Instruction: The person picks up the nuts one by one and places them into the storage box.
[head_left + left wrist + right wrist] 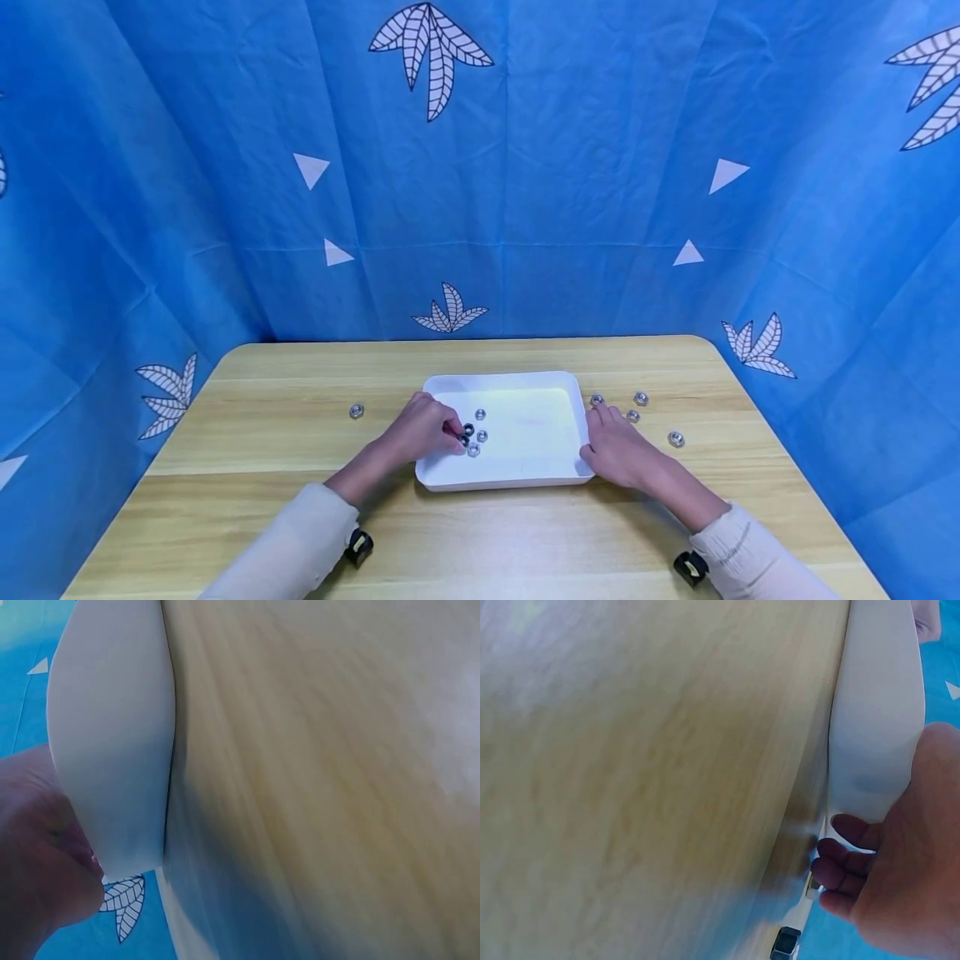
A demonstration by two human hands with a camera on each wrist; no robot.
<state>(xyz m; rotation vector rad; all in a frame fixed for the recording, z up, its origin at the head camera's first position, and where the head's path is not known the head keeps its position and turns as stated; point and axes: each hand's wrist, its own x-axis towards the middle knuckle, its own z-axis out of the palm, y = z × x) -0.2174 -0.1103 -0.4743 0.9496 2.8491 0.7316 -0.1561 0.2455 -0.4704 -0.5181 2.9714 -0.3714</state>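
Observation:
Inside the white tray (528,433), my left hand (427,429) reaches over the left rim, its thumb and fingertips pinching a dark hex nut (463,441). Another dark nut (469,429) lies right beside it. Close by in the tray are silver nuts (482,436). In the left wrist view the tray's wall hides the fingertips. At the right rim, my right hand (618,448) holds the tray, thumb over the edge and curled fingers (847,862) outside. Just past those fingertips sits a silver nut (597,400) on the table.
Several more silver nuts, such as one nut (677,438), lie on the wooden table (300,458) right of the tray. A single nut (356,411) is off to the left. Blue patterned cloth (570,167) hangs behind the table and at both sides.

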